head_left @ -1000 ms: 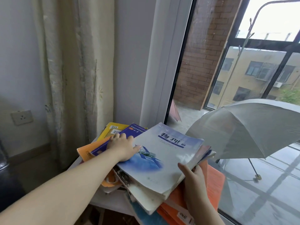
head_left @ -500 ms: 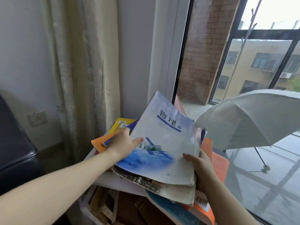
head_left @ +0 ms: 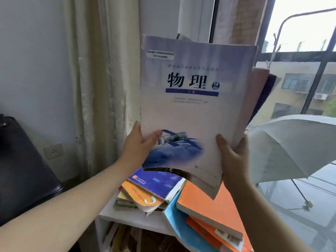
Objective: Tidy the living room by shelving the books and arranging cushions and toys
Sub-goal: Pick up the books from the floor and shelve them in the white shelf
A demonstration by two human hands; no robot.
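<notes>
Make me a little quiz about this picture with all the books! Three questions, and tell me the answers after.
1. True or false: the left hand and the right hand both grip the pale blue book, held upright in the air.
2. What stands open at the right, by the window? A) an umbrella B) a bicycle C) a ladder
3. Fill in: the flat book just below the right hand is ____ in colour.
Key: 1 true; 2 A; 3 orange.
</notes>
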